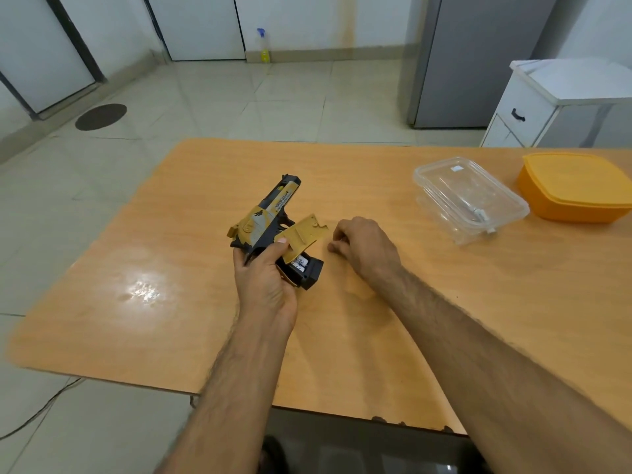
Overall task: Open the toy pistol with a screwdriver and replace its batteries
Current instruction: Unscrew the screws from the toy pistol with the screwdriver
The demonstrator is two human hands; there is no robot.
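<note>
At frame centre the left hand (265,278) gripped the toy pistol (270,220) above the table (171,268), its cover (304,238) swung open over batteries (301,262). Just right, the right hand (364,246) rested curled; contents unclear.

- 1 toy pistol (270,217), black w/ yellow.
- 1 yellow grip cover (304,238), swung off the grip.
- 2 batteries (301,262) showing in open grip; more can't be told.
- 2 hands: left hand (265,278), right hand (364,246).
- 1 desk (342,330), orange-brown top.
- 2 plastic boxes: 1 clear box (468,196), 1 orange box (574,186) w/ lid.
- 1 small metal item in clear box, too blurred to name.
- 1 spray bottle (264,46) on floor by wall.
- 1 round floor cover (101,116).
- 1 white cabinet (533,104).
- 1 grey fridge (478,59).
</note>
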